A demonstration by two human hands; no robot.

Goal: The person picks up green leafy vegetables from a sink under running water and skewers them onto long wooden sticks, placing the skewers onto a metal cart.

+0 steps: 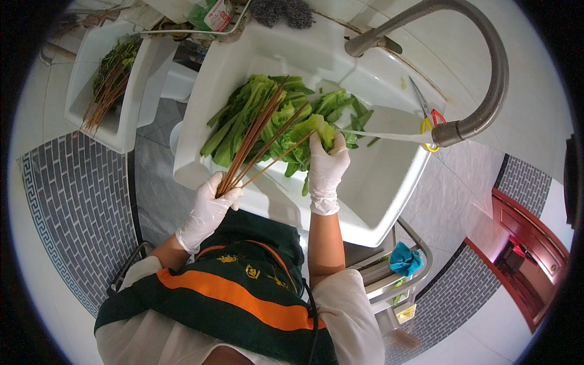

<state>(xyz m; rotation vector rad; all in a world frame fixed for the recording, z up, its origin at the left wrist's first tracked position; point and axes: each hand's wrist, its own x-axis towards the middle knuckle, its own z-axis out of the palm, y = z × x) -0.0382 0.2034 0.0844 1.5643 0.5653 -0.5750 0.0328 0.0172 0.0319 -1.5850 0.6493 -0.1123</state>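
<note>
Both my hands wear thin white gloves. My left hand (213, 204) is closed around the lower ends of several thin brown sticks (253, 134), which look like skewers and fan out up and away over the sink (392, 176). At the tip of the lowest stick, my right hand (328, 170) pinches a light green lettuce-like leaf (313, 129). I cannot tell whether the stick pierces that leaf. Under the sticks, a heap of leafy greens (228, 135) fills the sink's left and middle. Water (386, 135) streams from the curved faucet (480, 115) toward my right hand.
Yellow-and-red-handled scissors (427, 121) lie at the sink's right rim. At the far left, a white basin (126, 131) holds greens and more brown sticks. A dark scrubber (283, 12) sits on the back edge. Beside my right arm, a blue cloth (405, 260) hangs on a metal rack (420, 277).
</note>
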